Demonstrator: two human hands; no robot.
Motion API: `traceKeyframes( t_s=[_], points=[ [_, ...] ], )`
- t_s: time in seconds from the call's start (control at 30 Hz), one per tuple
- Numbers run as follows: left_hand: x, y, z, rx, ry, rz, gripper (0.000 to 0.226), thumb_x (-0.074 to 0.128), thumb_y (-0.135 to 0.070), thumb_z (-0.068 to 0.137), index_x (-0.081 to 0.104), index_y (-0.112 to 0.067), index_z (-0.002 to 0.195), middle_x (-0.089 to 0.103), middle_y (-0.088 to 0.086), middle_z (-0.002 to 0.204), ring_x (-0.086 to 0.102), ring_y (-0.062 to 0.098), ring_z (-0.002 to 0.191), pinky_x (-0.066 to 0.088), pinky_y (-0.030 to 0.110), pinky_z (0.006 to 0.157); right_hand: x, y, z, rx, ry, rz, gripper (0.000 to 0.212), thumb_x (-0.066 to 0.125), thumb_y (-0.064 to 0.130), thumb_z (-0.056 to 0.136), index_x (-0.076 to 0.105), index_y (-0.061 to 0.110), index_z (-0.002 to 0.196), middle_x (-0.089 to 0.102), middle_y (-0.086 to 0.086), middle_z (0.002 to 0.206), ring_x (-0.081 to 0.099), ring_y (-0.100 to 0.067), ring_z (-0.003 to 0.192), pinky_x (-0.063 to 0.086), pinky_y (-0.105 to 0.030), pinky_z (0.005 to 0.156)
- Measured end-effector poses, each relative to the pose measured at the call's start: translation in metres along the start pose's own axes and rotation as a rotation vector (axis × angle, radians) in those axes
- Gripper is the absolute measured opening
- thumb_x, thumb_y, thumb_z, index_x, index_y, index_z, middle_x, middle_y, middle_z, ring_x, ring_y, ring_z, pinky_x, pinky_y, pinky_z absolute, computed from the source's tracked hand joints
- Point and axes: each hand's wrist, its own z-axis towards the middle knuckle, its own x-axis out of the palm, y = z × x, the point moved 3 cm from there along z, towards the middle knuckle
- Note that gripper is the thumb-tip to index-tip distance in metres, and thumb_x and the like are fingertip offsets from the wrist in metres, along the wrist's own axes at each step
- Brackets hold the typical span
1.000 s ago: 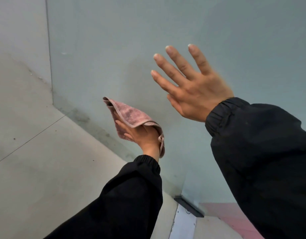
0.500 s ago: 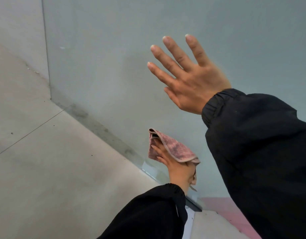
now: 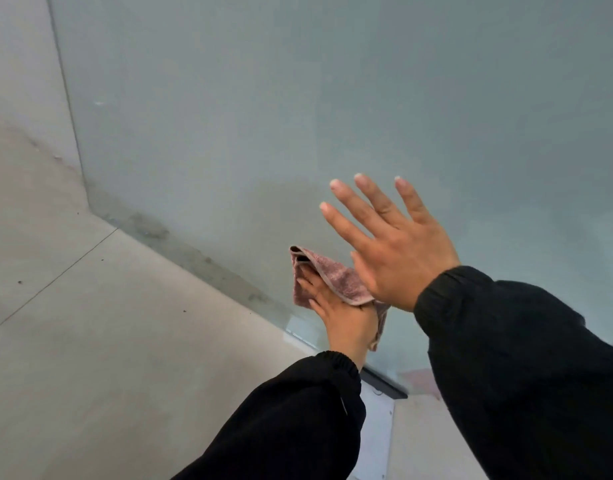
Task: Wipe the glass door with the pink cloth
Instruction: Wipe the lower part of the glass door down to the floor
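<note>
A frosted grey-green glass door (image 3: 298,116) fills most of the head view. Low on the pane, my left hand (image 3: 339,317) presses a folded pink cloth (image 3: 336,275) against the glass, fingers gripping it from behind. The cloth's right part is hidden behind my right hand (image 3: 391,244). That hand is held up flat at the glass just above and right of the cloth, fingers straight and spread, holding nothing. Both arms wear black sleeves.
A light grey tiled floor (image 3: 90,341) runs along the left. The door's bottom edge shows dirt marks (image 3: 149,226). A dark metal fitting (image 3: 384,382) sits at the door's lower corner, with a metal threshold plate (image 3: 377,431) below it and a pinkish floor patch (image 3: 422,382) behind the glass.
My left hand swept the cloth down and right along the glass, then held low. My right hand now sits lower in view, right above the cloth. The camera tilted upward.
</note>
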Motion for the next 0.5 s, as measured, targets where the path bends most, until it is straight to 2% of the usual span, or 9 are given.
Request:
traceKeyframes(
  t_s=[0.07, 0.17, 0.27, 0.33, 0.4, 0.47, 0.5],
  points=[
    [-0.005, -0.006, -0.003, -0.008, -0.013, -0.083, 0.121, 0.064, -0.048, 0.073, -0.044, -0.05, 0.127, -0.038, -0.016, 0.147, -0.026, 0.014, 0.144, -0.004, 0.047, 0.12, 0.012, -0.015, -0.033, 0.048, 0.048, -0.047, 0.073, 0.052, 0.029, 0.085, 0.027, 0.021, 0.153, 0.017, -0.005, 0.161, 0.009, -0.027, 0.148, -0.002, -0.051, 0.117],
    [-0.002, -0.008, -0.005, 0.003, -0.05, -0.143, 0.122, 0.065, -0.036, 0.069, -0.032, -0.034, 0.143, -0.036, -0.02, 0.144, -0.028, 0.002, 0.14, -0.008, 0.039, 0.12, 0.021, -0.035, -0.08, 0.076, 0.072, -0.091, 0.071, 0.049, 0.03, 0.087, 0.026, 0.023, 0.153, 0.016, -0.003, 0.161, 0.009, -0.027, 0.148, -0.001, -0.048, 0.118],
    [0.005, 0.0, -0.001, -0.001, -0.09, -0.154, 0.121, 0.067, -0.023, 0.072, -0.028, -0.032, 0.147, -0.032, -0.015, 0.149, -0.018, 0.012, 0.146, 0.0, 0.046, 0.121, 0.03, -0.044, -0.113, 0.059, 0.083, -0.13, 0.068, 0.045, 0.03, 0.089, 0.024, 0.025, 0.154, 0.015, -0.001, 0.161, 0.008, -0.027, 0.148, 0.0, -0.048, 0.117],
    [0.01, 0.005, -0.001, -0.026, -0.105, -0.159, 0.119, 0.063, -0.025, 0.072, -0.03, -0.031, 0.146, -0.029, -0.003, 0.156, -0.011, 0.017, 0.148, 0.004, 0.045, 0.121, 0.038, -0.046, -0.124, 0.051, 0.064, -0.16, 0.067, 0.044, 0.03, 0.091, 0.023, 0.027, 0.154, 0.015, 0.0, 0.161, 0.004, -0.025, 0.149, 0.002, -0.047, 0.116],
    [0.014, 0.008, -0.004, -0.034, -0.095, -0.165, 0.115, 0.06, -0.022, 0.078, -0.033, -0.023, 0.146, -0.026, 0.004, 0.158, -0.011, 0.016, 0.148, -0.001, 0.029, 0.119, 0.046, -0.049, -0.126, 0.045, 0.015, -0.21, 0.065, 0.044, 0.031, 0.092, 0.024, 0.027, 0.154, 0.018, 0.001, 0.161, -0.003, -0.023, 0.15, 0.003, -0.046, 0.115],
    [0.021, 0.018, 0.001, -0.015, -0.073, -0.128, 0.114, 0.062, -0.015, 0.083, -0.033, -0.017, 0.145, -0.027, 0.006, 0.157, -0.012, 0.014, 0.147, -0.007, 0.01, 0.111, 0.054, -0.05, -0.125, 0.032, -0.055, -0.275, 0.063, 0.046, 0.033, 0.092, 0.028, 0.026, 0.152, 0.023, 0.0, 0.16, -0.002, -0.024, 0.15, 0.005, -0.047, 0.115],
    [0.023, 0.025, 0.006, -0.033, -0.063, -0.127, 0.117, 0.066, -0.018, 0.082, -0.033, -0.018, 0.145, -0.024, 0.013, 0.157, -0.009, 0.02, 0.147, -0.004, 0.012, 0.113, 0.059, -0.05, -0.125, 0.02, -0.089, -0.313, 0.063, 0.046, 0.035, 0.091, 0.031, 0.024, 0.152, 0.026, -0.001, 0.159, 0.0, -0.026, 0.15, 0.005, -0.048, 0.115]
  ],
)
